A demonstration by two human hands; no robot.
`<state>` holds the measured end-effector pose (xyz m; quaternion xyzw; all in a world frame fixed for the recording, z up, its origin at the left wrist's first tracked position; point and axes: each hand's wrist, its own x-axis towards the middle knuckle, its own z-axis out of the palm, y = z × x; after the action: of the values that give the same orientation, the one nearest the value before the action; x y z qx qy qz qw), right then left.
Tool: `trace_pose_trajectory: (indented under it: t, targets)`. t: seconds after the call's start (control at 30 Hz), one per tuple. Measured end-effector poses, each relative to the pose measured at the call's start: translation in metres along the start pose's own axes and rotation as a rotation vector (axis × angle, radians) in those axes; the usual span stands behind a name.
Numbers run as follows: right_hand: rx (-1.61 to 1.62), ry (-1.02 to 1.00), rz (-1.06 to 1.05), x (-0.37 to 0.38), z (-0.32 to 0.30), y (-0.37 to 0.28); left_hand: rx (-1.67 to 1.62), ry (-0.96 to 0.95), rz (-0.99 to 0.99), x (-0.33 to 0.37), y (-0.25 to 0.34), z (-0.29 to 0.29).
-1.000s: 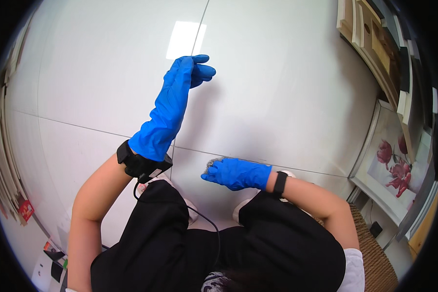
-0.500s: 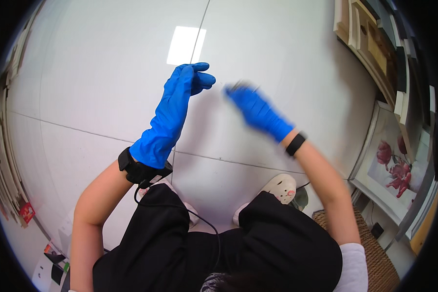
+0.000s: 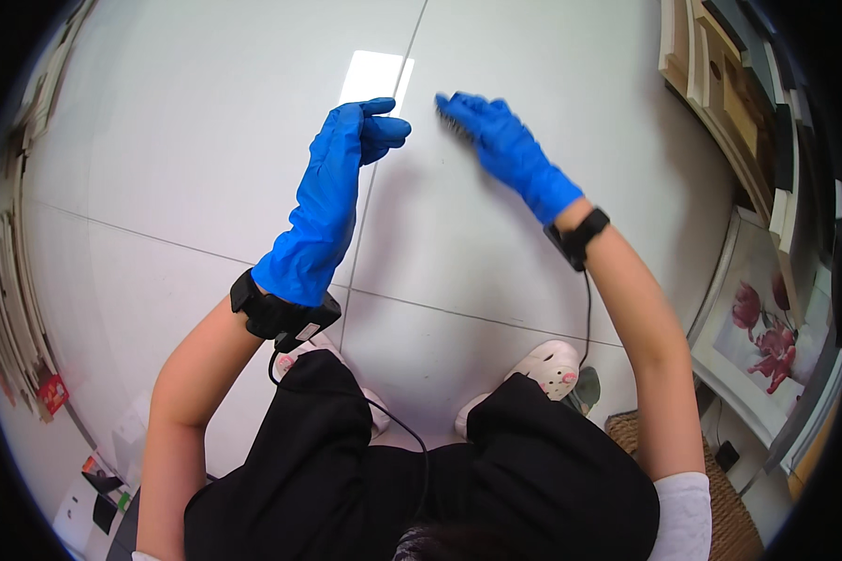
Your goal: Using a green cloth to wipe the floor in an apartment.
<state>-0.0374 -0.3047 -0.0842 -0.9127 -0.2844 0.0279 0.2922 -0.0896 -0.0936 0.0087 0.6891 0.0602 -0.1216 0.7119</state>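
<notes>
Head view: right hand holds grey scourer farther forward than before.

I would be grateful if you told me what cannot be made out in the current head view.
In the head view:
Grey scourer: mostly covered by the right hand, so its full shape and any contact with the floor are hidden.
Left shoe: mostly hidden behind the black trousers.
Stacked panels: outer ends cut off by the lens's dark rim.

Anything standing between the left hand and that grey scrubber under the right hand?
Nothing visible: only tiled floor shows between the left hand and the grey scrubber, which the right hand partly covers.
</notes>
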Motion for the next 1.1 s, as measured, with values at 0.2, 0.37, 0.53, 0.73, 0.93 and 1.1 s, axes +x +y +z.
trace_pose_trajectory:
  t: [0.2, 0.37, 0.53, 0.73, 0.93, 1.1]
  targets:
    - [0.271, -0.340, -0.329, -0.063, 0.068, -0.037, -0.007, 0.045, -0.025, -0.004, -0.004, -0.017]
    - [0.355, -0.619, -0.426, -0.161, 0.036, -0.104, 0.006, 0.014, -0.018, -0.002, -0.018, -0.026]
    - [0.282, -0.255, 0.207, -0.149, -0.044, -0.011, 0.027, -0.035, -0.046, -0.002, -0.016, -0.016]
    - [0.161, 0.303, 0.265, -0.140, -0.075, 0.112, 0.041, -0.111, -0.063, 0.001, -0.003, 0.019]
    - [0.301, -0.334, -0.142, -0.164, 0.025, -0.037, 0.105, -0.145, -0.084, -0.003, -0.002, 0.025]
    - [0.337, -0.509, -0.240, -0.180, 0.001, -0.096, 0.140, -0.212, -0.021, -0.002, 0.013, 0.043]
